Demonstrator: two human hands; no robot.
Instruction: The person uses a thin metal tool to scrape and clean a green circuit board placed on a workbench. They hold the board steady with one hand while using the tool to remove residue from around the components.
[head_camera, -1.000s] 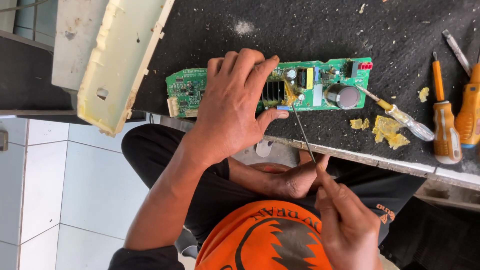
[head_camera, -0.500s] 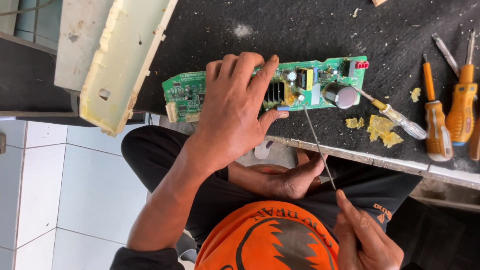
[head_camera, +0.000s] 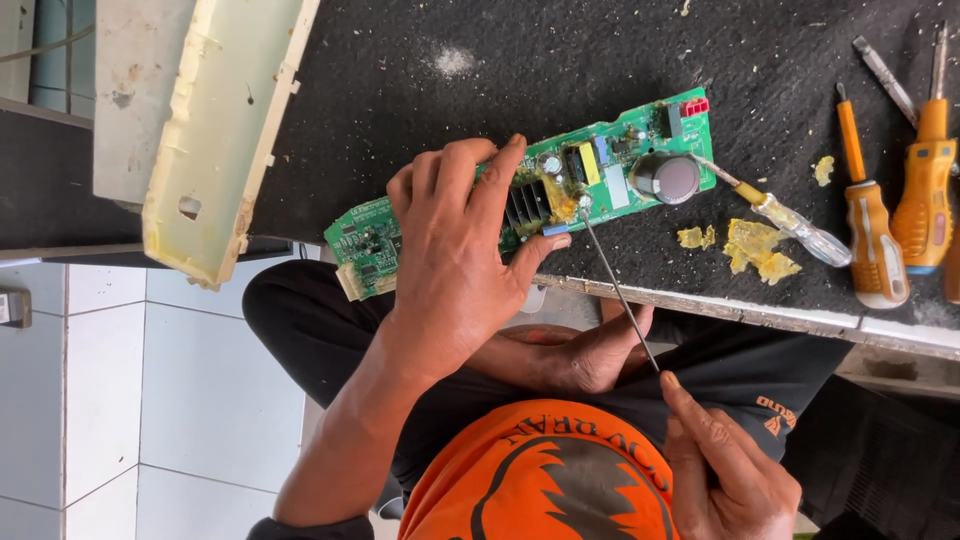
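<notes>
Nearest me, my right hand (head_camera: 725, 465) is curled shut around the near end of a thin metal rod (head_camera: 618, 290), whose tip rests on the green circuit board (head_camera: 620, 165) beside its black heat sink (head_camera: 527, 205). My left hand (head_camera: 455, 250) lies spread flat, palm down, pressing the board onto the black mat (head_camera: 520, 60) at the table's edge. Beyond to the right lie yellow glue scraps (head_camera: 755, 250), a clear-handled screwdriver (head_camera: 790, 220) and orange-handled screwdrivers (head_camera: 925, 180). Far left sits a yellowed plastic casing (head_camera: 225, 130).
</notes>
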